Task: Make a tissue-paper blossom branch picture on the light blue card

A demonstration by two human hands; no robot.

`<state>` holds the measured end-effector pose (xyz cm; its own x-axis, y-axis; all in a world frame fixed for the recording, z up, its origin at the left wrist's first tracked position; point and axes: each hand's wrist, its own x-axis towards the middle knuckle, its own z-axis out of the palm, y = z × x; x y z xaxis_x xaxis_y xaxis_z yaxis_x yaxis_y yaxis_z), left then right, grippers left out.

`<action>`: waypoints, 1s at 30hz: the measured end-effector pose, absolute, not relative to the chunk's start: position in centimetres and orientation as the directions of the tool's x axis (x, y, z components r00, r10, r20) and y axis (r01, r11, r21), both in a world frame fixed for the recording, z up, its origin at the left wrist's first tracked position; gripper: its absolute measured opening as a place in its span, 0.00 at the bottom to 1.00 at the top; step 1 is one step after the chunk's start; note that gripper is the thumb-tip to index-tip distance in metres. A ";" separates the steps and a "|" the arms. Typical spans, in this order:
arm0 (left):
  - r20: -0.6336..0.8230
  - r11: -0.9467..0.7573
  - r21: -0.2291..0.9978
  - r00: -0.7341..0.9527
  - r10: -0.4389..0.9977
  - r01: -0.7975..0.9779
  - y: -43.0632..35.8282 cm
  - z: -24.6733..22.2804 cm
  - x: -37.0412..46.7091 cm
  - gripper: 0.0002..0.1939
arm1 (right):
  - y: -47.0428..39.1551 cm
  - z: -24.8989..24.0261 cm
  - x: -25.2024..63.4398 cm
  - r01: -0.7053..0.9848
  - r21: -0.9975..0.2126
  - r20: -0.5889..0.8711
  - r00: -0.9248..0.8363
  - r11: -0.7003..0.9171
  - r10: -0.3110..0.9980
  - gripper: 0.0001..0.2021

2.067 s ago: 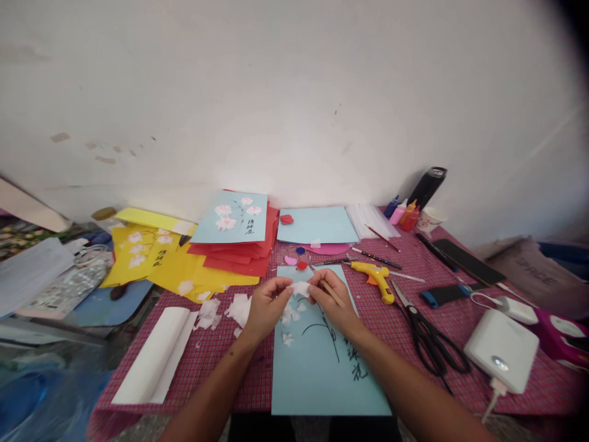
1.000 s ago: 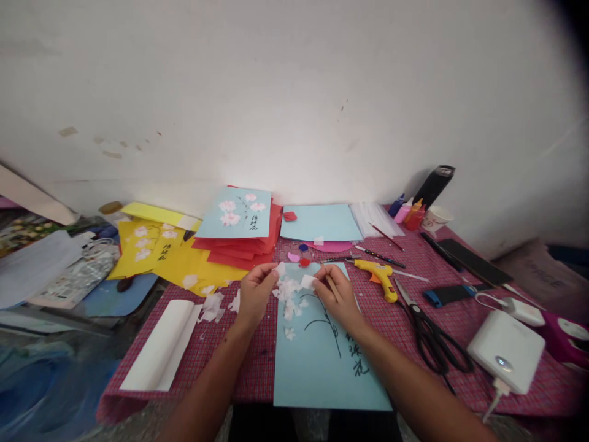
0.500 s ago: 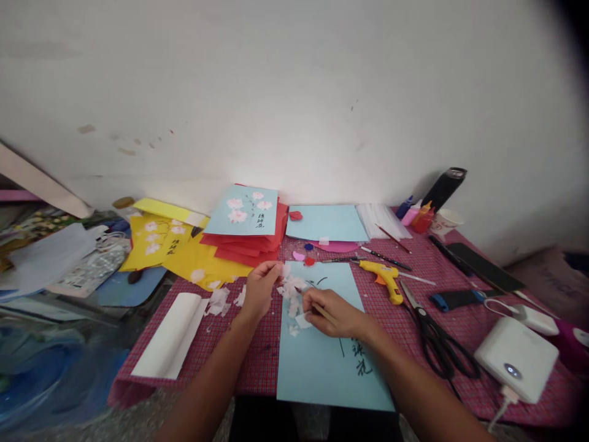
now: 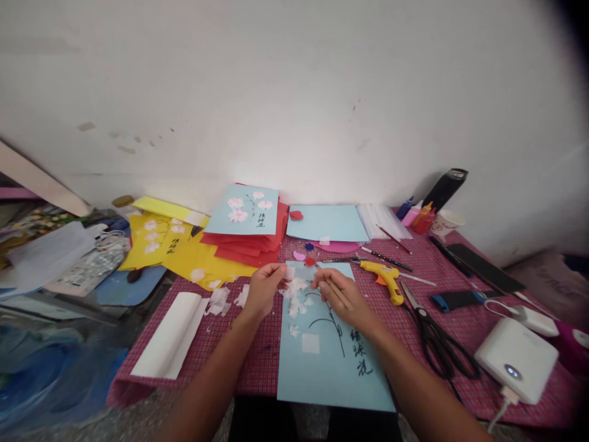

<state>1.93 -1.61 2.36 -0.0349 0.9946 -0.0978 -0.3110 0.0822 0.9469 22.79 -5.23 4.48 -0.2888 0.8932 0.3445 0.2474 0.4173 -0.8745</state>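
Observation:
A light blue sheet [image 4: 331, 383] with black drawn branches and writing lies before me. My left hand [image 4: 267, 287] is pinched on a small piece of pale tissue [image 4: 289, 274] over the sheet's upper left edge. In my right hand [image 4: 338, 294] is a thin brush [image 4: 339, 296], its tip near the red paint [image 4: 310, 261]. Between and below the hands lie crumpled white tissue pieces [image 4: 297, 306]. A white square [image 4: 310, 344] rests flat on the sheet, lower down.
Folded white paper [image 4: 168, 337] and tissue scraps [image 4: 218, 301] lie left. Behind stands a stack of red sheets [image 4: 251, 245] topped by a blue flower picture [image 4: 243, 210]. Rightward are a yellow glue gun [image 4: 389, 281], black scissors [image 4: 435, 337] and a white power bank [image 4: 516, 359].
My right hand has moved up and away from the white square, which now lies uncovered. The brush tip has shifted up to the paint. My left hand has barely moved.

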 end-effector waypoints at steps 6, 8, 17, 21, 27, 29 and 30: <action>-0.128 0.134 0.958 0.040 0.991 -0.254 -2.2 2.3 2.6 0.17 | -5.6 4.8 22.5 0.200 -0.870 0.396 -0.264 0.451 0.879 0.16; -0.127 0.140 0.959 0.069 0.989 -0.245 -2.3 2.4 2.7 0.17 | -5.6 4.7 22.3 0.217 -0.858 0.401 -0.285 0.466 0.871 0.16; -0.107 0.142 0.963 0.155 0.982 -0.231 -2.6 2.5 2.7 0.17 | -5.2 3.9 21.9 0.246 -0.870 0.354 -0.291 0.427 0.889 0.15; -0.114 0.162 0.944 0.178 0.978 -0.287 -2.6 2.4 2.6 0.18 | -5.0 4.1 22.0 0.190 -0.930 0.274 -0.217 0.316 0.937 0.15; -0.079 0.129 0.968 0.227 0.971 -0.215 -2.7 2.3 2.8 0.20 | -4.1 3.7 22.3 0.000 -0.986 0.166 -0.151 0.168 0.975 0.14; -0.083 0.126 0.973 0.215 0.973 -0.194 -2.7 2.4 2.9 0.18 | -3.9 3.5 22.4 -0.056 -0.988 0.149 -0.173 0.141 0.974 0.14; -0.080 0.121 0.975 0.210 0.974 -0.187 -2.7 2.5 2.9 0.17 | -3.9 3.4 22.4 -0.074 -0.989 0.140 -0.188 0.128 0.972 0.14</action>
